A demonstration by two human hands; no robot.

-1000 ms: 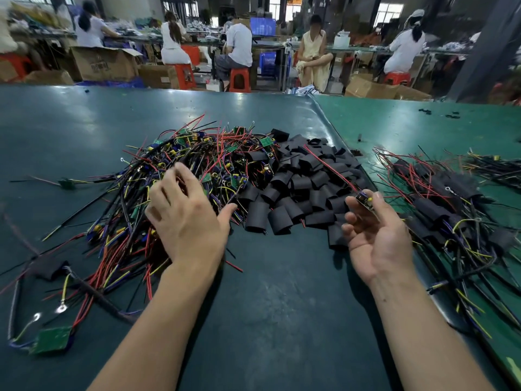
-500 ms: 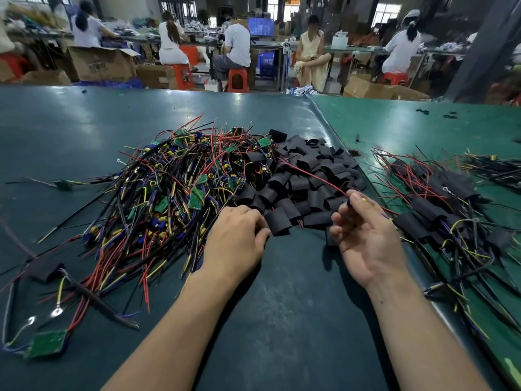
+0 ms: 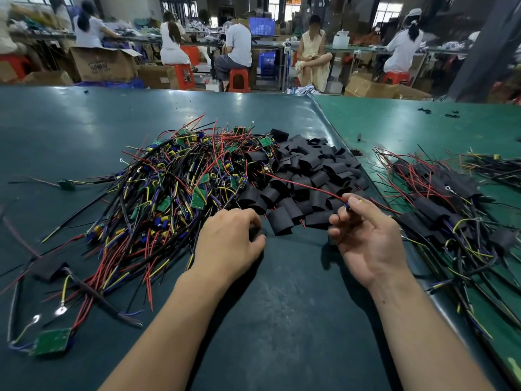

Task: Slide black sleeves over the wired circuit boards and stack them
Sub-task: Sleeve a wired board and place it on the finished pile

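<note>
Worktable (image 3: 84, 131): dark green mat over the near and left surface, a lighter green surface to its right; front edge cut off by the frame.

Heap of wired circuit boards (image 3: 174, 193): the landmark, centre-left on the mat. Red, black, yellow and purple leads tangled over small green boards; most boards half buried, no count possible.

Pile of black sleeves (image 3: 310, 170): touching the heap's right side, short flattened tubes overlapping one another.

Sleeved stack (image 3: 439, 210): well right of the heap, past the sleeve pile, on the lighter green surface; boards covered in black sleeves, leads trailing toward the near edge and out of frame.

Loose board (image 3: 52, 341): near-left of the heap, lying apart with its leads looped; a second stray board (image 3: 66, 184) lies left of the heap.

Left hand (image 3: 229, 241): at the heap's near-right edge, knuckles up, fingers curled down onto a black sleeve (image 3: 258, 235) that is mostly hidden beneath them.

Right hand (image 3: 366, 235): right of the heap, before the sleeve pile, palm up, thumb and fingertips pinching a red lead (image 3: 304, 187) that runs back to the heap; the board on it is hidden by the fingers.

Seated workers beyond the table, blurred.
</note>
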